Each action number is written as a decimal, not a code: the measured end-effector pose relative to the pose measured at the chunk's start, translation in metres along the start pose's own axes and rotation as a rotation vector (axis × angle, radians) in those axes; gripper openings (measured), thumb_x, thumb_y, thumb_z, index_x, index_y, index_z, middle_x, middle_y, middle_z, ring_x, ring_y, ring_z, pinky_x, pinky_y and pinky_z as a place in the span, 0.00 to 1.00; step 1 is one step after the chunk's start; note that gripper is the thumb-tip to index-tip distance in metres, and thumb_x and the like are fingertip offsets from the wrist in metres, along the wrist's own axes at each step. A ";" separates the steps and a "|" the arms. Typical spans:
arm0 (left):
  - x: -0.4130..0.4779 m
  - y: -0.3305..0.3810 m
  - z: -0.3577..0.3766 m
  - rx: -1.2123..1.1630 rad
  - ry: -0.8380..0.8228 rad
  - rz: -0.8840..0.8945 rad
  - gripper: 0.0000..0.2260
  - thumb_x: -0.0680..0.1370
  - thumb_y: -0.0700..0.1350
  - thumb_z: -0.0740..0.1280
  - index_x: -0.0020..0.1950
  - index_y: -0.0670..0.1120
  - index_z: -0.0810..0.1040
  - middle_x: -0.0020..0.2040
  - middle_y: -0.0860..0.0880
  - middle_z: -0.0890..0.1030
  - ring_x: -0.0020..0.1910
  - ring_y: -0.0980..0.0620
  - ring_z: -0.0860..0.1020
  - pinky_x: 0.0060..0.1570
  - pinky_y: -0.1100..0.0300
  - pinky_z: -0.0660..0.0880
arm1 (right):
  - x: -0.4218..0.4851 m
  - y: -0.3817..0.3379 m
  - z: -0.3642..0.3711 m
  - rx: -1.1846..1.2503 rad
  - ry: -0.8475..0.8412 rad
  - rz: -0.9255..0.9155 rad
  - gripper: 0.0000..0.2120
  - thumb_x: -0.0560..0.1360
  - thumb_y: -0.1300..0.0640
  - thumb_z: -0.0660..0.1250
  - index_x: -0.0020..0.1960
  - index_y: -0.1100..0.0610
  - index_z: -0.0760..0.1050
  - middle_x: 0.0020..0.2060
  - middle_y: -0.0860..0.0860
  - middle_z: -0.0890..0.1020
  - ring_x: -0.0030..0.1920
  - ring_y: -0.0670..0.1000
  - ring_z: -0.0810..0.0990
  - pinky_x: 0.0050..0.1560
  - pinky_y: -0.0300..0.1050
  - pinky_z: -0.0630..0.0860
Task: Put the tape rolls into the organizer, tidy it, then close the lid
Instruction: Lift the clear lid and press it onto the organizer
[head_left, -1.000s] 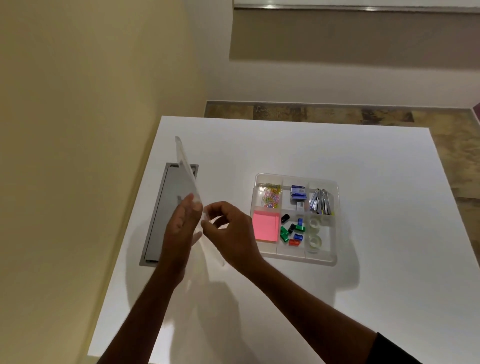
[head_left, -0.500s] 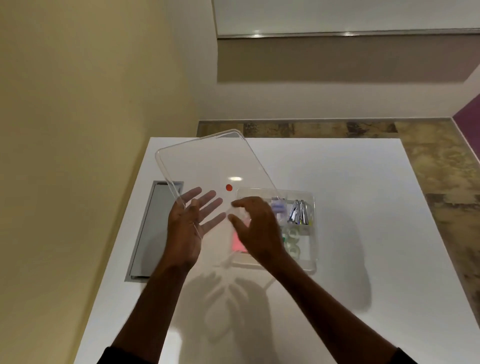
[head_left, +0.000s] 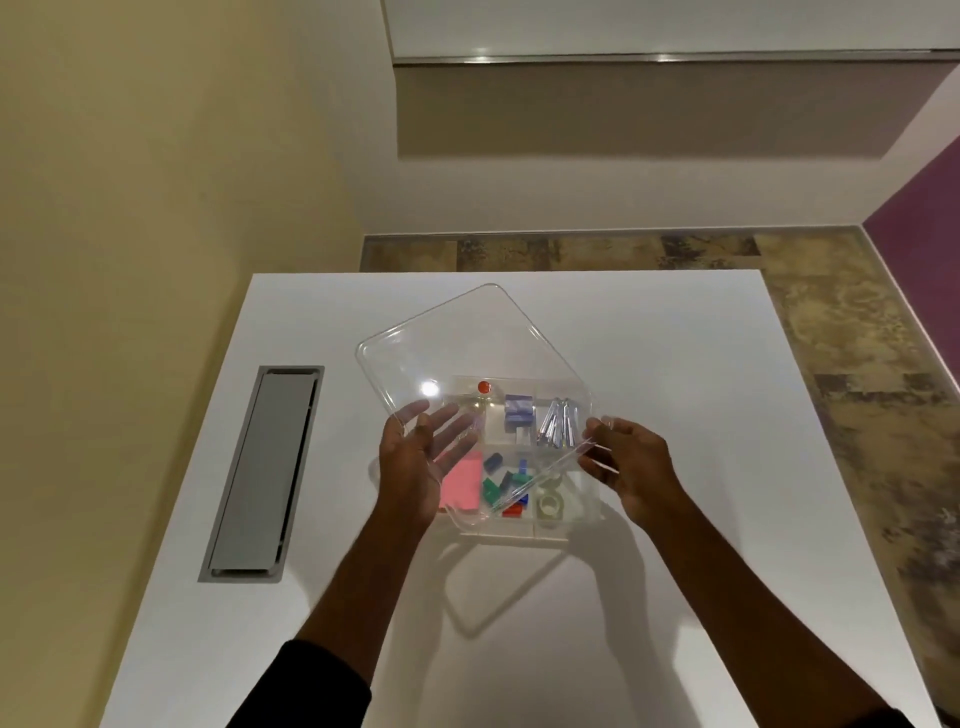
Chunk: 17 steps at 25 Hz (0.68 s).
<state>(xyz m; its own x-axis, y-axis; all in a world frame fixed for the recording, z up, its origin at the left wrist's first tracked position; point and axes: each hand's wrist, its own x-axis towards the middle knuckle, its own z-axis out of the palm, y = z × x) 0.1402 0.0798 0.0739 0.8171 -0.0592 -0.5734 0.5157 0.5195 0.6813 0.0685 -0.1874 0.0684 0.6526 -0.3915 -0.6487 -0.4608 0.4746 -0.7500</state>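
A clear plastic lid (head_left: 467, 353) with a small red dot hangs turned at an angle above the clear organizer (head_left: 589, 512) on the white table. My left hand (head_left: 415, 457) supports the lid's left edge from below, fingers spread. At the lid's right corner, my right hand (head_left: 626, 460) pinches the edge. Inside the organizer I see a tape roll (head_left: 549, 505) in the near right compartment, a pink sticky-note pad (head_left: 462, 480), coloured binder clips (head_left: 501, 486), a blue staple box (head_left: 518, 410) and silver clips (head_left: 558, 426). A second tape roll is not clearly visible.
The white table (head_left: 675, 364) ends at a yellow wall on the left. A grey metal cable hatch (head_left: 265, 473) is set into the table's left side. Patterned floor lies beyond the far and right edges.
The lid went from standing on edge at the left to lying nearly flat, and has moved right over the organizer. My right hand shifted from the lid's middle to its right corner.
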 end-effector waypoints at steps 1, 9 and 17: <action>0.003 -0.009 0.004 -0.036 0.025 -0.015 0.11 0.87 0.36 0.62 0.69 0.43 0.73 0.65 0.33 0.84 0.60 0.32 0.86 0.60 0.36 0.83 | -0.004 0.003 0.001 0.065 -0.051 0.049 0.13 0.78 0.60 0.76 0.61 0.63 0.81 0.48 0.60 0.87 0.50 0.60 0.87 0.49 0.53 0.85; 0.018 -0.037 0.002 -0.118 0.183 -0.136 0.10 0.83 0.39 0.70 0.64 0.45 0.78 0.58 0.41 0.87 0.51 0.41 0.88 0.47 0.44 0.83 | 0.020 0.011 0.002 -0.031 -0.048 0.107 0.10 0.81 0.64 0.71 0.62 0.58 0.81 0.52 0.59 0.87 0.50 0.59 0.86 0.45 0.53 0.85; 0.048 -0.031 -0.080 0.651 0.283 -0.040 0.10 0.79 0.37 0.76 0.60 0.40 0.85 0.44 0.39 0.86 0.40 0.45 0.83 0.49 0.48 0.86 | 0.081 0.002 -0.028 -0.409 0.010 0.033 0.07 0.78 0.67 0.72 0.56 0.65 0.83 0.45 0.62 0.85 0.39 0.56 0.82 0.40 0.50 0.83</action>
<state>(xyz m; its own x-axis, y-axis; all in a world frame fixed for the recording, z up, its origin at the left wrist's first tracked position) 0.1433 0.1289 -0.0110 0.7413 0.2019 -0.6400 0.6656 -0.0985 0.7398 0.1036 -0.2396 0.0108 0.6286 -0.3895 -0.6732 -0.6839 0.1353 -0.7169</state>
